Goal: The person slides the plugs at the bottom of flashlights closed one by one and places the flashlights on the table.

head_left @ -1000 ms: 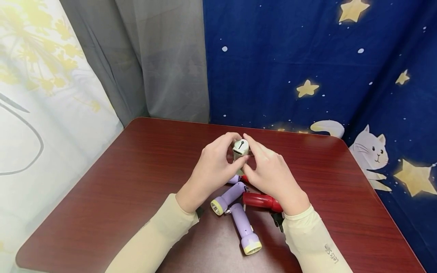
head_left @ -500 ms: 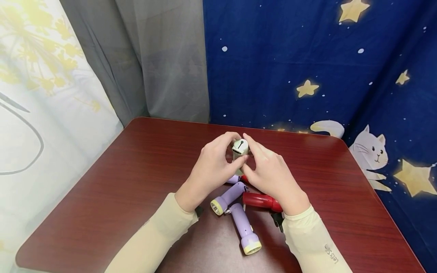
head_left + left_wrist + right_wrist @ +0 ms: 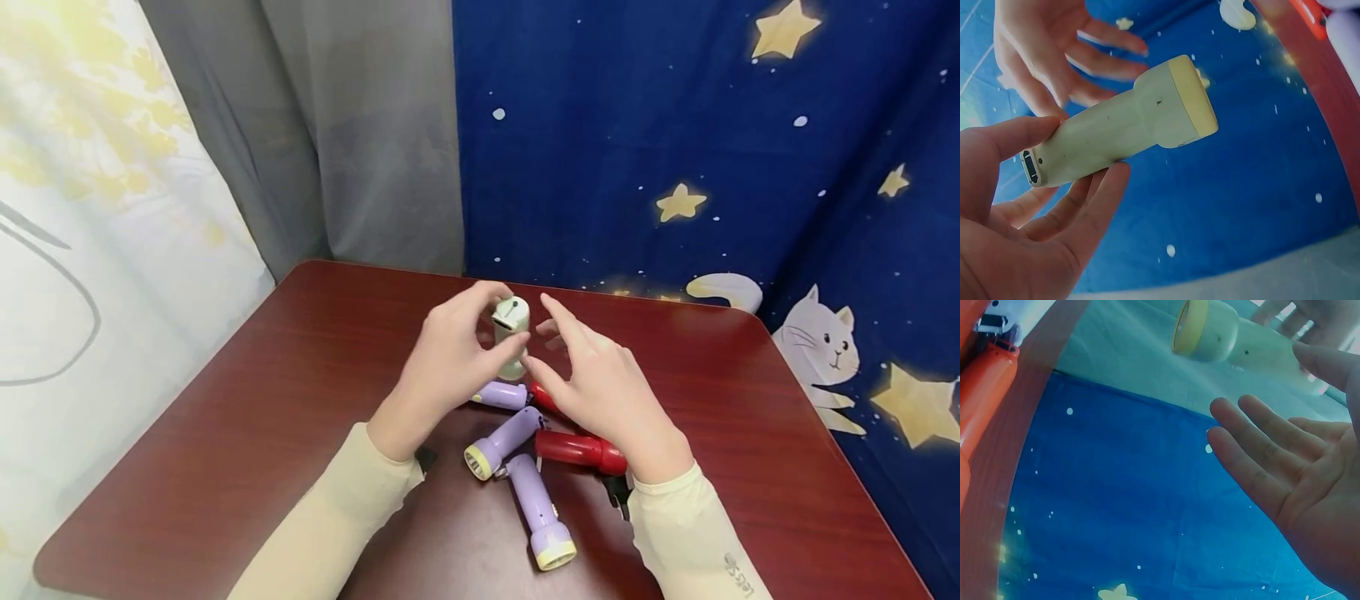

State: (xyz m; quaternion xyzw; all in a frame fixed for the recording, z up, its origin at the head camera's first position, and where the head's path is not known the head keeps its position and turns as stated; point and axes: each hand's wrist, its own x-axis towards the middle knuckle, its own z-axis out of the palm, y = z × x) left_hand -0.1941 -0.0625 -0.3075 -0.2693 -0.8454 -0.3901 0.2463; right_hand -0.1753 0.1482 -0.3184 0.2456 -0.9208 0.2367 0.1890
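A pale green flashlight with a yellow lens rim hangs above the table, held near its tail end by my left hand, thumb on one side and fingers on the other. In the head view its tail faces up and its head points down. My right hand is just right of the flashlight, fingers spread and apart from it. The right wrist view shows that palm bare, with the flashlight beyond the fingers.
Below the hands lie purple flashlights with yellow rims, one nearest the front and another behind it. Red flashlights lie beside them. A dark red table carries everything; a blue starry curtain hangs behind.
My right hand has let go of the pale green flashlight and opened away to the right. My left hand has moved slightly left with the flashlight. The view has tilted a little.
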